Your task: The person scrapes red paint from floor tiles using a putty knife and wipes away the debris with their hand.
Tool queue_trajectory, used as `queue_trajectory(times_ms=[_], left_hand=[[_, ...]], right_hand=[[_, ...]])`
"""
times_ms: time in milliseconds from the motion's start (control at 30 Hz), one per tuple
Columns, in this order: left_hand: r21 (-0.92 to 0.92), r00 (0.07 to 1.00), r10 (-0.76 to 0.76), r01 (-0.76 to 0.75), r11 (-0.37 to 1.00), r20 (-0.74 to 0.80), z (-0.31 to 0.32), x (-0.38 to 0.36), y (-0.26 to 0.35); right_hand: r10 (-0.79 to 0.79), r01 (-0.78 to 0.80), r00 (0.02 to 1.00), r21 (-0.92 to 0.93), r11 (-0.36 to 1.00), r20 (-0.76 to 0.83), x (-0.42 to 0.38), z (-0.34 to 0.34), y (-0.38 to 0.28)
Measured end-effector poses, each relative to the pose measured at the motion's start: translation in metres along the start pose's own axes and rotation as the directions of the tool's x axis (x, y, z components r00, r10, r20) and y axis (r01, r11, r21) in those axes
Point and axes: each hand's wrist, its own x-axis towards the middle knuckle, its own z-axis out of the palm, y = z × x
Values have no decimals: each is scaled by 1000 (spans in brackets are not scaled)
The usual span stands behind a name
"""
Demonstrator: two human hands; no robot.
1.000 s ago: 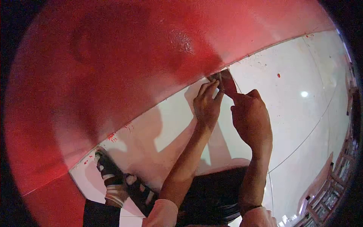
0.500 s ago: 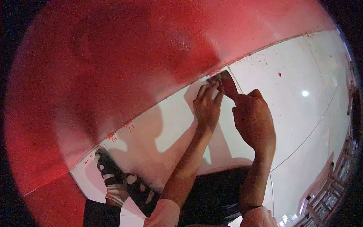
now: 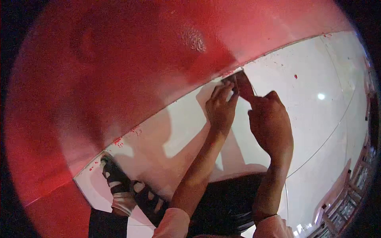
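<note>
A scraper with a flat, reddish-dark blade meets the seam between the red wall and the white floor. Its handle is hidden in my right hand, whose fingers wrap round it. On the other side, my left hand has bent fingers, with their tips closed at the blade's left edge. Shadow around those fingertips hides the exact contact.
The red wall has a rough, scuffed patch. Red flecks mark the white floor along the seam. My sandalled feet are at lower left. A rack-like structure stands at lower right.
Both hands and the scraper have shifted slightly right along the seam. The feet have stayed where they were.
</note>
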Motion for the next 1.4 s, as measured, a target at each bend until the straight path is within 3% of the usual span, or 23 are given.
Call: queue_trajectory(times_ms=[167, 267, 367, 400, 500, 633, 733, 833, 867, 967, 1067, 1167, 1267, 1400], left_hand=[[-41, 988, -142, 145, 989, 64, -4, 3, 5], [82, 999, -40, 38, 996, 26, 2, 4, 6], [-31, 998, -54, 55, 998, 23, -1, 8, 6], [-145, 985, -170, 173, 974, 29, -3, 7, 12], [23, 996, -90, 89, 996, 25, 1, 5, 8], [-39, 999, -34, 35, 999, 14, 0, 7, 4], [4, 993, -97, 97, 995, 63, -6, 3, 11], [-163, 990, -123, 133, 978, 65, -4, 14, 4], [-157, 982, -160, 175, 972, 101, -4, 13, 4], [-39, 990, -65, 70, 997, 129, -9, 9, 4], [-126, 992, -80, 91, 988, 93, -3, 14, -1], [-41, 990, -85, 91, 995, 114, -9, 5, 8], [-150, 995, -66, 76, 986, 69, 1, 12, 0], [-126, 994, -73, 83, 988, 84, -1, 11, 5]], right_hand=[[6, -5, 1000, -14, 1000, 16, -3, -2, -1], [25, -22, 997, -43, 999, 73, 0, -4, 3], [65, -62, 995, -43, 997, 73, 0, 3, 1], [46, -43, 996, -41, 998, 78, 1, 0, 2], [-1, 5, 994, -41, 999, 105, 1, -8, 6], [77, -77, 997, 3, 997, 14, -3, -6, -6], [16, -16, 999, -25, 1000, 36, -2, -5, 5], [25, -25, 999, 13, 1000, -30, 3, 1, 5], [16, -15, 1000, 13, 1000, -17, 0, -1, 5], [12, -12, 1000, 37, 999, -16, -3, -1, 2], [34, -32, 999, 42, 999, -31, 0, -1, 0], [23, -23, 1000, 12, 1000, 9, -2, -5, 4], [20, -20, 1000, 0, 1000, 8, -2, -6, 4], [23, -23, 999, 14, 1000, 26, -2, -7, 7]])
